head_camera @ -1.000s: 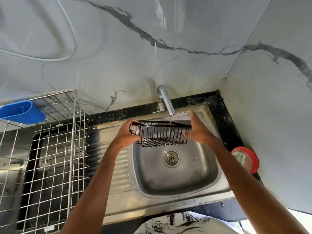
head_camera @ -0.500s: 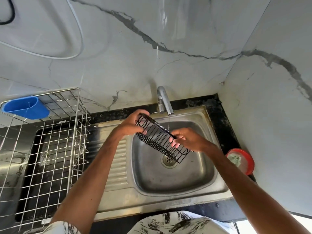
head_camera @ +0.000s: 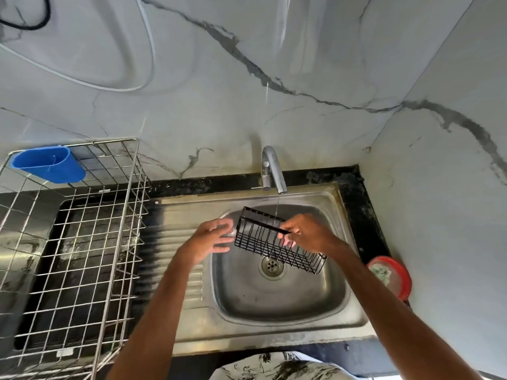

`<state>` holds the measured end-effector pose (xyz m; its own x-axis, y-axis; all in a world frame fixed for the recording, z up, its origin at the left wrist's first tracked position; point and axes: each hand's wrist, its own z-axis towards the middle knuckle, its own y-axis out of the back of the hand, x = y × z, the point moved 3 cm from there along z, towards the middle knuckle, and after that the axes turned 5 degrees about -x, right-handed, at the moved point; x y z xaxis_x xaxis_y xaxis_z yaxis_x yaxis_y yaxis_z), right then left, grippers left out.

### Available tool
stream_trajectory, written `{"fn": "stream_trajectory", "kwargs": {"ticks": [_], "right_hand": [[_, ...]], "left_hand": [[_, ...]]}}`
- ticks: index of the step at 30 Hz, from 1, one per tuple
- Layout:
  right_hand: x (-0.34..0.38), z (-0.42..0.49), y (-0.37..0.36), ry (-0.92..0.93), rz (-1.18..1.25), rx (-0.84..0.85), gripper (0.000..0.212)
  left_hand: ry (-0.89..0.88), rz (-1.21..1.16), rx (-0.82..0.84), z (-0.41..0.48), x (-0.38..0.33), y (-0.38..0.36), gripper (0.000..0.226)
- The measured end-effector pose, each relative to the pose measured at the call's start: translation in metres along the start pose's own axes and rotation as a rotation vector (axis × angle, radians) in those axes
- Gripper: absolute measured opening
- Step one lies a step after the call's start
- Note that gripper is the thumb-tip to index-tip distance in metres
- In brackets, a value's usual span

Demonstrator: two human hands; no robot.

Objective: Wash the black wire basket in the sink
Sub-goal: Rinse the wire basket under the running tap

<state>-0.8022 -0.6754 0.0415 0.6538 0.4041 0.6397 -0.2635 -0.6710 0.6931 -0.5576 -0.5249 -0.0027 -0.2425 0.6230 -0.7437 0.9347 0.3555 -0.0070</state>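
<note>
— Holding anything with both hands?

— No; only the right hand has hold of the black wire basket, fingers curled over the near rim and pinching the wire about midway along it; the left hand is off it, fingers spread loose and a little blurred, just beside the basket's left end; whether a fingertip touches the wire I cannot tell.

— Where is the basket, then?

— Up in the air over the bowl of the steel sink, tilted, its left end higher and nearer the back, its right end dipping low above the drain; it touches neither the bowl nor the drain.

— Water on?

— A thin stream falls from the tap and meets the basket's far rim, close to the right hand's knuckles.

— And round about?

— Left of the sink, on the black counter, stands a steel wire dish rack with a blue plastic cup hooked on its back corner; right of the sink, against the marble wall, sits a red dish with something pale and greenish in it.
</note>
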Motion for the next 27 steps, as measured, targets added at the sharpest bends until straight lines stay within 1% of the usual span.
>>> {"fn": "stream_trajectory", "kwargs": {"ticks": [1, 3, 4, 5, 6, 7, 8, 10, 12, 14, 15, 16, 17, 19, 21, 23, 24, 25, 27], "right_hand": [[0.002, 0.001, -0.003, -0.015, -0.016, -0.028, 0.014], [0.013, 0.003, -0.013, -0.027, -0.072, -0.074, 0.012], [0.020, 0.003, -0.018, -0.022, -0.114, -0.086, 0.010], [0.025, 0.003, -0.024, -0.011, -0.155, -0.086, 0.009], [0.031, 0.003, -0.029, 0.002, -0.181, -0.084, 0.009], [0.035, 0.002, -0.032, 0.014, -0.193, -0.081, 0.010], [0.037, 0.002, -0.034, 0.024, -0.188, -0.078, 0.011], [0.040, -0.001, -0.033, 0.045, -0.081, -0.041, 0.014], [0.040, -0.004, -0.023, 0.056, 0.131, 0.021, 0.016], [0.032, -0.005, -0.005, -0.035, 0.356, 0.066, 0.019], [0.024, -0.004, 0.008, -0.078, 0.422, 0.058, 0.019], [0.015, -0.001, 0.020, -0.098, 0.433, 0.021, 0.018], [0.003, 0.004, 0.032, -0.106, 0.402, -0.030, 0.017], [-0.021, 0.018, 0.047, -0.105, 0.241, -0.113, 0.020], [-0.044, 0.036, 0.047, -0.126, 0.069, -0.117, 0.034], [-0.057, 0.051, 0.038, -0.146, -0.042, -0.056, 0.051], [-0.061, 0.058, 0.033, -0.144, -0.079, -0.010, 0.055], [-0.063, 0.065, 0.028, -0.139, -0.097, 0.044, 0.056], [-0.063, 0.081, 0.022, -0.114, -0.075, 0.153, 0.044]], "left_hand": [[0.017, -0.012, -0.039, -0.003, -0.001, -0.015, 0.094], [0.042, -0.031, -0.103, -0.009, -0.006, -0.052, 0.080], [0.052, -0.049, -0.162, -0.008, -0.007, -0.067, 0.077], [0.059, -0.059, -0.239, -0.003, -0.007, -0.077, 0.083], [0.068, -0.073, -0.313, 0.003, -0.006, -0.083, 0.083], [0.091, -0.096, -0.358, 0.006, -0.007, -0.085, 0.074], [0.109, -0.109, -0.381, 0.009, -0.009, -0.086, 0.061], [0.135, -0.089, -0.346, 0.009, -0.016, -0.086, 0.034], [0.121, -0.025, -0.294, 0.009, -0.025, -0.084, 0.019], [0.134, 0.023, -0.228, 0.010, -0.034, -0.084, 0.017], [0.160, 0.038, -0.198, 0.011, -0.035, -0.082, 0.019], [0.180, 0.049, -0.173, 0.013, -0.035, -0.081, 0.025], [0.199, 0.066, -0.142, 0.016, -0.037, -0.079, 0.032], [0.234, 0.091, -0.070, 0.026, -0.035, -0.074, 0.047], [0.272, 0.119, -0.012, 0.038, -0.036, -0.069, 0.051], [0.313, 0.146, 0.031, 0.047, -0.038, -0.068, 0.049], [0.326, 0.156, 0.044, 0.050, -0.039, -0.068, 0.047], [0.333, 0.155, 0.062, 0.053, -0.042, -0.068, 0.044], [0.333, 0.138, 0.125, 0.067, -0.038, -0.067, 0.038]]}}
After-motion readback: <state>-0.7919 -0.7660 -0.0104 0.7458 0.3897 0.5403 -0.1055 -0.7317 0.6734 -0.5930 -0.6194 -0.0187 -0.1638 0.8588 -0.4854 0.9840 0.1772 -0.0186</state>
